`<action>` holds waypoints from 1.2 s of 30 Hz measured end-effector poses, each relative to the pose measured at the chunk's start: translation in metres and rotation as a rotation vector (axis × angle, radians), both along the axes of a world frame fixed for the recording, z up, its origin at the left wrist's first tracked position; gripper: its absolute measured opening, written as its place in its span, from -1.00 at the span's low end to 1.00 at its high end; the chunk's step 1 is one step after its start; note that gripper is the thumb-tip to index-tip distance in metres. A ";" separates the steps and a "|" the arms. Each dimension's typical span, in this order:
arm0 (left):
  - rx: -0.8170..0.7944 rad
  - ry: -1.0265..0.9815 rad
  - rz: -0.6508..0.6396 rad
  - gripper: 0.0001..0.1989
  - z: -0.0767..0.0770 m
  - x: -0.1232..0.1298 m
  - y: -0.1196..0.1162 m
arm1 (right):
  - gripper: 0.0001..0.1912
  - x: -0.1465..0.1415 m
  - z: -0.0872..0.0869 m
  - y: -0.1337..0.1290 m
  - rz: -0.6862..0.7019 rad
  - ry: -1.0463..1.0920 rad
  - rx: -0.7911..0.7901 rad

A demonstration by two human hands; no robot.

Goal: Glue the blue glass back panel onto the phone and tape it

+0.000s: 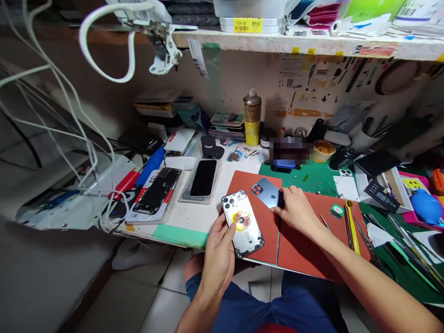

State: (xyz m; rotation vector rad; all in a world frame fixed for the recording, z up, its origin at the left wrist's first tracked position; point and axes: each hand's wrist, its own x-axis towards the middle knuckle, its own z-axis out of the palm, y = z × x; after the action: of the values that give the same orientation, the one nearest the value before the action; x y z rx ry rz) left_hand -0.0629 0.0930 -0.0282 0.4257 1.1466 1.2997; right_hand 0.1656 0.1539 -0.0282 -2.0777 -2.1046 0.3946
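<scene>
Our left hand (220,243) grips the phone body (249,235) by its side, over the orange-red mat (270,249); its copper coil (242,220) is bare. Our right hand (295,208) pinches the blue back panel (268,192). The two parts are already apart, not yet joined.

A yellow-based spray can (252,121) stands upright just beside a small dark jar (268,138).

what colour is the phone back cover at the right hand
The back cover is greyish blue, best seen in the head view.
</scene>
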 end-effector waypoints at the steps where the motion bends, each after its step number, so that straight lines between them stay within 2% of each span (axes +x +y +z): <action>1: -0.002 -0.006 -0.018 -0.35 0.000 0.002 0.000 | -0.59 -0.001 0.001 0.004 -0.014 -0.022 -0.029; 7: -0.029 -0.030 -0.031 -0.39 -0.003 0.010 -0.006 | -0.60 -0.005 0.010 0.024 -0.044 -0.090 -0.118; 12: -0.089 -0.038 0.026 -0.52 -0.005 0.011 -0.010 | -0.59 -0.009 0.020 0.036 -0.041 -0.114 -0.160; 17: -0.101 -0.032 0.011 -0.54 -0.003 0.015 -0.012 | -0.58 -0.016 0.039 0.062 0.056 -0.105 -0.115; 20: -0.146 -0.052 0.016 -0.64 0.003 0.021 -0.013 | -0.58 -0.005 0.055 0.061 0.084 -0.087 -0.076; 22: -0.179 -0.067 0.035 -0.70 0.009 0.025 -0.014 | -0.62 0.013 0.063 0.041 0.053 -0.076 -0.049; 25: -0.226 -0.084 0.024 -0.70 0.019 0.030 -0.015 | -0.76 0.049 0.066 -0.020 -0.066 -0.104 -0.050; 27: -0.242 -0.070 -0.008 -0.69 0.024 0.032 -0.015 | -0.72 0.069 0.060 -0.069 -0.154 -0.142 -0.081; 30: -0.251 0.001 -0.024 -0.72 0.026 0.036 -0.012 | -0.81 0.079 0.042 -0.126 -0.256 -0.199 -0.130; 33: -0.252 0.071 -0.001 -0.75 0.023 0.041 -0.010 | -0.86 0.074 0.026 -0.150 -0.297 -0.226 -0.167; 36: -0.270 0.113 0.027 -0.80 0.021 0.047 -0.008 | -0.80 0.074 0.021 -0.153 -0.319 -0.227 -0.165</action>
State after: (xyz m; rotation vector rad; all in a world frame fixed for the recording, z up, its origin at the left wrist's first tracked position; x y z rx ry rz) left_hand -0.0163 0.0854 -0.0070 0.2867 1.4061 1.1348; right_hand 0.2396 0.0009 -0.0069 -2.6124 -1.8530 0.3073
